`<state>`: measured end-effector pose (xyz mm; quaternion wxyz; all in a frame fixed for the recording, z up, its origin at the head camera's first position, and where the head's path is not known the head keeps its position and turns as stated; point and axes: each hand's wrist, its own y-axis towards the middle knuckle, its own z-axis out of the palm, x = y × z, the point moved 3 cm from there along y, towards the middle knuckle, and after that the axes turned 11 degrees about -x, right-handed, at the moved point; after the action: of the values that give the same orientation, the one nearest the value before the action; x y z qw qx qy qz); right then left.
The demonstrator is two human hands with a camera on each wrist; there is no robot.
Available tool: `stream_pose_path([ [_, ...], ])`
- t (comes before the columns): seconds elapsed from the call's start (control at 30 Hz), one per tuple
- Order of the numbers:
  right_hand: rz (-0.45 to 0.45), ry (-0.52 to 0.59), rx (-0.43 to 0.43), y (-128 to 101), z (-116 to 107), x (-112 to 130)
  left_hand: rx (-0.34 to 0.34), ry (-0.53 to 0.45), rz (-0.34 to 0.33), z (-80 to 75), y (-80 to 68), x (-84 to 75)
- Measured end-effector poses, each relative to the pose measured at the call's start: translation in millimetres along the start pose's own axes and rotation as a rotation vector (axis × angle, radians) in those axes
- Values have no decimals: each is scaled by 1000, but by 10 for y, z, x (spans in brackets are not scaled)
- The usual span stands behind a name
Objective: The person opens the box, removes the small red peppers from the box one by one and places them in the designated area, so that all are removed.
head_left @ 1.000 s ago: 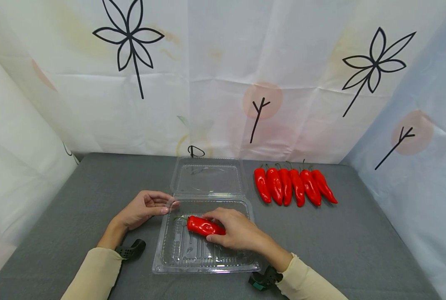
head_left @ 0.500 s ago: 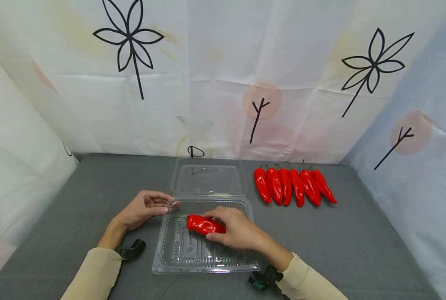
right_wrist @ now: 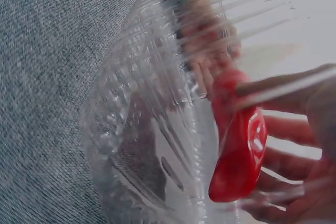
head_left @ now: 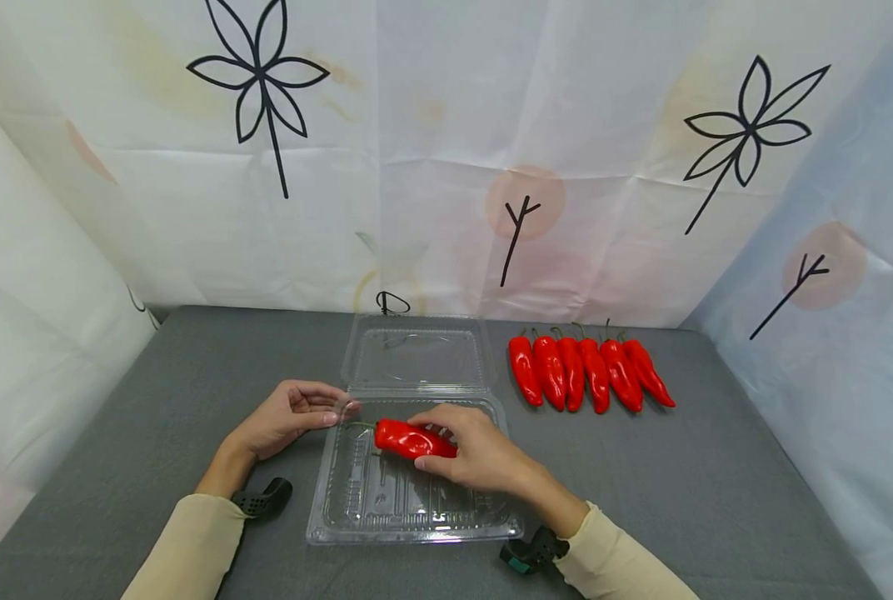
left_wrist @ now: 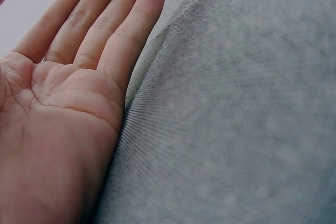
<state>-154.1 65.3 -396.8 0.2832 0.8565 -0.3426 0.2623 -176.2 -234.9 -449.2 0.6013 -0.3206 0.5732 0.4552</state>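
Since a second ago, only the red pepper [head_left: 413,439] has shifted, lifted slightly toward the far edge of the clear clamshell tray [head_left: 356,508]. On the left, the left hand [head_left: 285,418] lies open, fingertips touching the tray's corner, apparently steadying it. The right hand [head_left: 471,454] curls round the pepper, low over the tray; five more peppers [head_left: 589,373] lie beyond.

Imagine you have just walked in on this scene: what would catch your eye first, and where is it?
The bright red pepper stands out first, gripped by the right hand over the open clear plastic clamshell box in the middle of the grey table. Next come the six more red peppers lined up side by side to the right of the box's lid. The left hand rests open at the box's left edge.
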Motion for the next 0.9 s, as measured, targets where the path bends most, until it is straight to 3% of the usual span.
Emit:
stream_pose_path([
  [0.2,-13,22,-17,7,-17,17,3,2,7,0,-6,-2],
  [0.6,-61,127,-135,15,-112,66,4,6,18,-10,-9,-8],
  [0.9,-79,141,-150,-4,-208,81,15,-11,14,-12,-6,0],
])
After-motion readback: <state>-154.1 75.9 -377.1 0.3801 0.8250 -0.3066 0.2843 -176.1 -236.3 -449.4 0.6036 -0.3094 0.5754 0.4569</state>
